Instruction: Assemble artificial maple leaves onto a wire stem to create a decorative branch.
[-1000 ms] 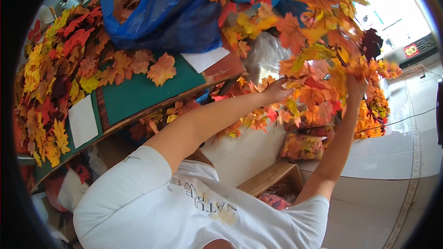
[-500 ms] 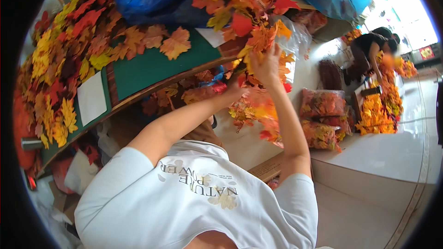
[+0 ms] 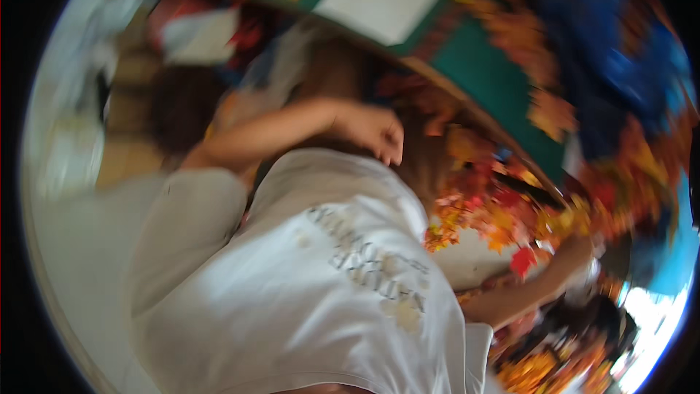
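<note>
Reaching among the garland point(image 3: 503, 228) off the near right corner of the surface point(image 3: 485, 66), the right hand point(image 3: 576, 252) is too blurred to tell whether its fingers grip. Near the shirt point(image 3: 313, 248), off the front edge, the left hand point(image 3: 373, 133) has its fingers curled into a loose fist.

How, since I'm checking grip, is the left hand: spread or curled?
Curled: though blurred, the left hand shows its fingers bent inward.
</note>
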Demonstrator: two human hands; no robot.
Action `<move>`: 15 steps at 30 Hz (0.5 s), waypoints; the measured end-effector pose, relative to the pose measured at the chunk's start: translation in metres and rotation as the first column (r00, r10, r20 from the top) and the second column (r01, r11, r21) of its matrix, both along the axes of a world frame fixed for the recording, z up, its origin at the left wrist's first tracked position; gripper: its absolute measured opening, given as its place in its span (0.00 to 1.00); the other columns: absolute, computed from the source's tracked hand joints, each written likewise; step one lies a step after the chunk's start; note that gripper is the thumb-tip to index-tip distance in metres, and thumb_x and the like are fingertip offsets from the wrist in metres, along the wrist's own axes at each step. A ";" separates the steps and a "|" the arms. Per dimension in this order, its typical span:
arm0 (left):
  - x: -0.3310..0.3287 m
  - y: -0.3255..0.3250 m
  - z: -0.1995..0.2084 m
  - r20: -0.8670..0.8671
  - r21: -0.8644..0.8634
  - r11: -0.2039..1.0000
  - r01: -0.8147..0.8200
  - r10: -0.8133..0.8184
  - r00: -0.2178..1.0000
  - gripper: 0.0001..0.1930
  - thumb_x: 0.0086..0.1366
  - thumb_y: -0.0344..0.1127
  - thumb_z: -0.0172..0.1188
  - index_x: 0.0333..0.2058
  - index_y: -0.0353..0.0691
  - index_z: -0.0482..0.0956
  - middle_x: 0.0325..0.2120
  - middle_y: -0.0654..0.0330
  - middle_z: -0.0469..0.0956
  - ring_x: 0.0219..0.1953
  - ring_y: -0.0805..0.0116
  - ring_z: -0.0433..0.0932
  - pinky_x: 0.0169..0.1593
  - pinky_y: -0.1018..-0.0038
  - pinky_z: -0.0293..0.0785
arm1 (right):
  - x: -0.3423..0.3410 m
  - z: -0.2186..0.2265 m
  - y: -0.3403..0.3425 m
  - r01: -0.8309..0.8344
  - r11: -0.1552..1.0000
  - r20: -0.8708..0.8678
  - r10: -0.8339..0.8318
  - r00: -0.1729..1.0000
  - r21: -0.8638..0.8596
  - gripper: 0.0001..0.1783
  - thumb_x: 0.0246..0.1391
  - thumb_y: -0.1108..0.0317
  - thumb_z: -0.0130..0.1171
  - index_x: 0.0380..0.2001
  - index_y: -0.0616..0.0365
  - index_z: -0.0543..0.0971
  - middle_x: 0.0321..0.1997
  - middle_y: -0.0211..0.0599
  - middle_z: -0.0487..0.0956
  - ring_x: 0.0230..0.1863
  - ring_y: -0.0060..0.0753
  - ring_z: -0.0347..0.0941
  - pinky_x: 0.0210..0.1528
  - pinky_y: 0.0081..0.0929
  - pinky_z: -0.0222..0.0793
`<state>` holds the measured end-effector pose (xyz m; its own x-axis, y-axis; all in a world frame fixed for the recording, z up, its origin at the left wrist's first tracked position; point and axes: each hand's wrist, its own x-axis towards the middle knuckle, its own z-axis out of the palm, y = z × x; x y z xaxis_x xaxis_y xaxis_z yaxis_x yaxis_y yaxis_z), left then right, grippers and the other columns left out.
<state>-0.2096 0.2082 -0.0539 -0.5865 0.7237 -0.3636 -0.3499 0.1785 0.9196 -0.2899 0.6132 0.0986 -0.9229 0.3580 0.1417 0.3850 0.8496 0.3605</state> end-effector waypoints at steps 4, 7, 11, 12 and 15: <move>0.071 -0.176 -0.005 0.087 -0.422 0.863 -0.277 0.343 0.935 0.17 0.63 0.43 0.55 0.32 0.31 0.78 0.32 0.55 0.80 0.32 0.71 0.79 0.35 0.76 0.76 | 0.026 -0.036 -0.131 -0.826 0.291 -0.350 0.800 0.487 -0.483 0.26 0.50 0.59 0.58 0.52 0.57 0.70 0.49 0.50 0.73 0.47 0.50 0.72 0.46 0.41 0.69; 0.128 -0.260 0.003 0.010 -0.754 0.537 -0.378 0.585 0.811 0.17 0.64 0.43 0.51 0.30 0.32 0.76 0.25 0.57 0.78 0.25 0.71 0.78 0.30 0.76 0.76 | 0.041 -0.098 -0.229 -0.782 -0.164 -0.293 0.956 0.025 -0.601 0.30 0.47 0.57 0.60 0.55 0.52 0.68 0.55 0.49 0.68 0.57 0.51 0.63 0.58 0.45 0.58; 0.210 -0.322 -0.027 -0.027 -0.693 0.424 -0.583 0.793 0.609 0.16 0.64 0.44 0.51 0.39 0.36 0.75 0.28 0.59 0.77 0.29 0.72 0.78 0.33 0.78 0.75 | 0.028 -0.221 -0.241 -0.927 0.200 0.135 0.977 0.165 -0.316 0.30 0.48 0.53 0.57 0.55 0.48 0.68 0.60 0.39 0.65 0.61 0.52 0.57 0.61 0.44 0.54; 0.229 -0.336 -0.043 -0.097 -0.614 0.338 -0.713 0.864 0.494 0.16 0.64 0.44 0.51 0.41 0.37 0.75 0.30 0.60 0.77 0.32 0.72 0.78 0.35 0.78 0.74 | 0.016 -0.254 -0.228 -0.934 0.128 0.058 0.992 0.116 -0.334 0.27 0.50 0.58 0.54 0.56 0.46 0.67 0.60 0.38 0.65 0.61 0.50 0.58 0.62 0.44 0.52; 0.306 -0.356 -0.096 -0.129 -0.530 0.071 -0.845 0.978 0.163 0.14 0.64 0.41 0.53 0.42 0.38 0.75 0.32 0.62 0.77 0.35 0.73 0.77 0.38 0.78 0.74 | -0.008 -0.256 -0.218 -0.851 0.029 0.013 1.000 0.026 -0.524 0.26 0.52 0.70 0.46 0.57 0.46 0.66 0.60 0.35 0.66 0.60 0.43 0.61 0.62 0.42 0.52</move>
